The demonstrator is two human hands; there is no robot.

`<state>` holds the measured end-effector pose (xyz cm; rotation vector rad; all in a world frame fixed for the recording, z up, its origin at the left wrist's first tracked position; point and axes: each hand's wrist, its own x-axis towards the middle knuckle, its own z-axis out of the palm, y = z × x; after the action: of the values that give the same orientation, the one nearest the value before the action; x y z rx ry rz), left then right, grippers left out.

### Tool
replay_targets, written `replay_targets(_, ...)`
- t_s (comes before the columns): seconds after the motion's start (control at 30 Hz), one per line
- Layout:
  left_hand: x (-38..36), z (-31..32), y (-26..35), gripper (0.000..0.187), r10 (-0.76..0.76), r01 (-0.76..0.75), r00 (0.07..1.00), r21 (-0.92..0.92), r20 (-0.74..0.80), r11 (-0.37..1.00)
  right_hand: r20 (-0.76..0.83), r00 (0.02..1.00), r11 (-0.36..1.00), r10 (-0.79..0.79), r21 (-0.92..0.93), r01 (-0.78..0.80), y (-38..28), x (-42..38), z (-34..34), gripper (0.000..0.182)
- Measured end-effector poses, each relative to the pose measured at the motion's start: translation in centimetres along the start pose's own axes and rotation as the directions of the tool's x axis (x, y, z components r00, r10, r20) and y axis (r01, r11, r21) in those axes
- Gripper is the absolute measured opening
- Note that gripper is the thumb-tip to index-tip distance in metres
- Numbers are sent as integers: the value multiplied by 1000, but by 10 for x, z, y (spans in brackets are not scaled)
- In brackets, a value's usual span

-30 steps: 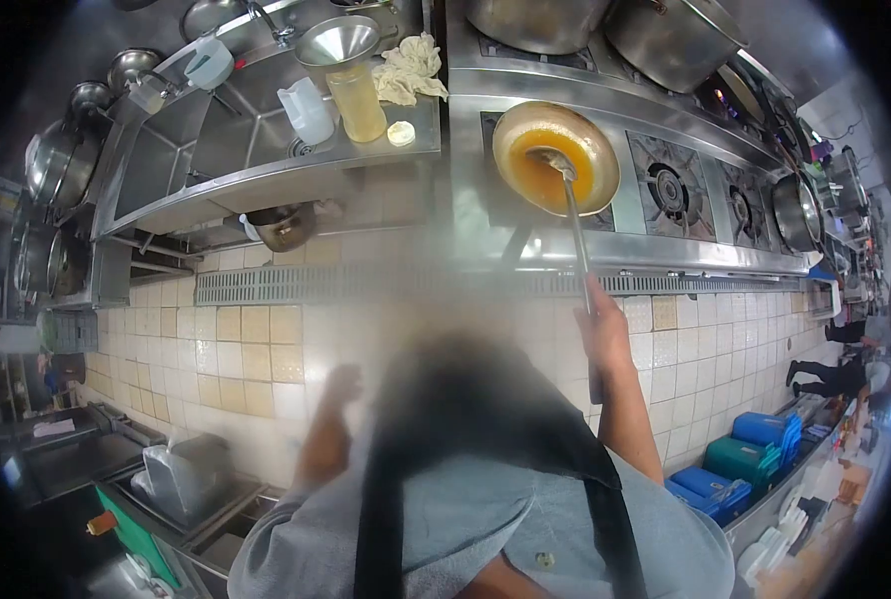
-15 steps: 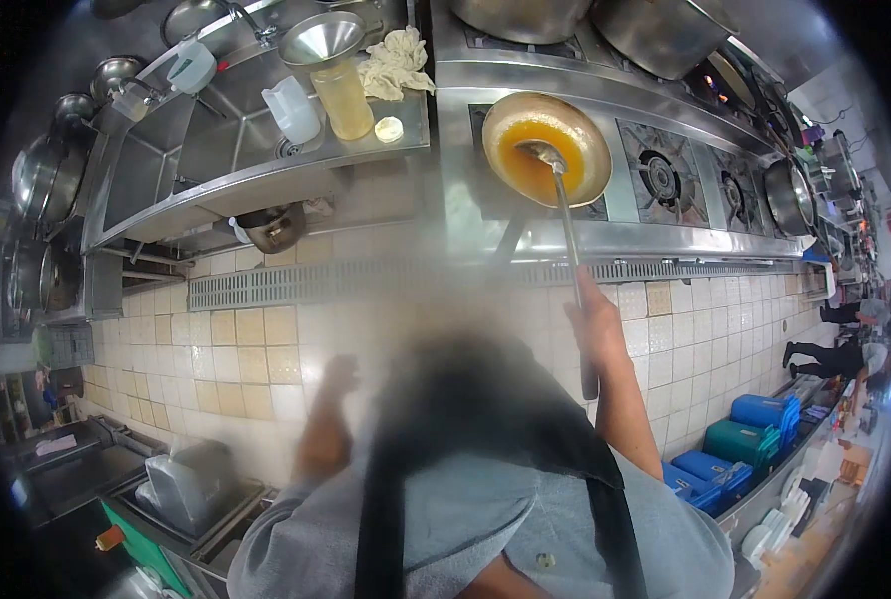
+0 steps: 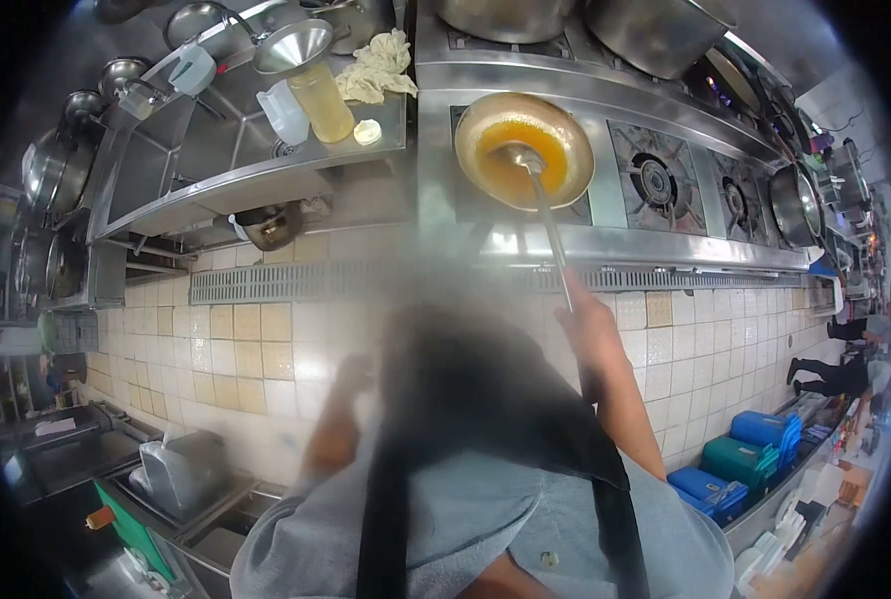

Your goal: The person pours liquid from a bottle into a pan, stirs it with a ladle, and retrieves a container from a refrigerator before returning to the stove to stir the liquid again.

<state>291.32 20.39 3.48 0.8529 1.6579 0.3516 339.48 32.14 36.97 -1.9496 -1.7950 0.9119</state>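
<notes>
My right hand (image 3: 593, 327) is wrapped round the long handle of a metal ladle (image 3: 551, 232). The ladle's bowl dips into orange-yellow liquid (image 3: 556, 150) in a round metal wok (image 3: 472, 165), which rests on the stove. The handle slants from the wok down to my hand and on along my forearm. My left hand (image 3: 354, 379) hangs low on the left, in front of my body and away from the stove. It is blurred by haze, and its fingers do not show clearly.
Left of the wok, a steel sink counter (image 3: 256, 165) bears a bottle of yellow liquid (image 3: 324, 110), a funnel (image 3: 294, 47) and a crumpled cloth (image 3: 379, 68). Large pots (image 3: 655, 38) stand behind, beside a bare burner (image 3: 655, 183). Blue bins (image 3: 705, 489) and other people (image 3: 835, 374) are at right.
The ladle's bowl has shifted slightly left within the wok, still in the liquid. My right hand keeps its hold on the handle. The whole view has moved a little.
</notes>
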Motion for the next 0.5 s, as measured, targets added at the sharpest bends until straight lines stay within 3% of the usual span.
replay_targets(0.03,-3,2,-2,45,10,-10,1000,18,12,1000,-41,997,998,-66,-3,66,9,0,2,66)
replay_targets(0.07,1,3,-15,43,120,-124,992,117,40,985,-80,989,992,-127,-6,127,14,1,4,65)
replay_targets(0.13,-11,1,1,41,-60,56,997,87,48,995,-59,996,997,-68,24,70,9,0,0,64)
replay_targets(0.17,-18,1,13,41,-65,60,997,89,51,994,-35,999,999,-15,42,16,8,-1,-3,64)
replay_targets(0.23,-30,-1,41,41,-247,241,969,-267,12,933,-70,996,995,-62,67,67,17,0,2,64)
replay_targets(0.27,0,-8,-1,42,-82,81,996,-29,-30,996,-106,989,989,-106,97,116,19,-1,6,64)
replay_targets(0.3,-4,-9,5,43,-84,83,995,-19,-44,996,-99,990,988,-105,100,115,17,-1,3,64)
replay_targets(0.37,-12,-10,39,43,-81,81,995,-4,-61,997,35,997,985,73,154,-78,7,0,-6,64)
replay_targets(0.43,-23,-5,65,43,-192,179,981,-233,-33,956,-1,1000,994,16,112,-16,14,2,-5,64)
replay_targets(0.47,-19,-5,61,43,-194,181,980,-233,-34,956,-31,999,997,-43,65,45,18,3,-3,64)
replay_targets(0.5,-5,-6,41,42,-99,94,994,-100,-43,991,-29,999,997,-44,66,46,21,3,-1,64)
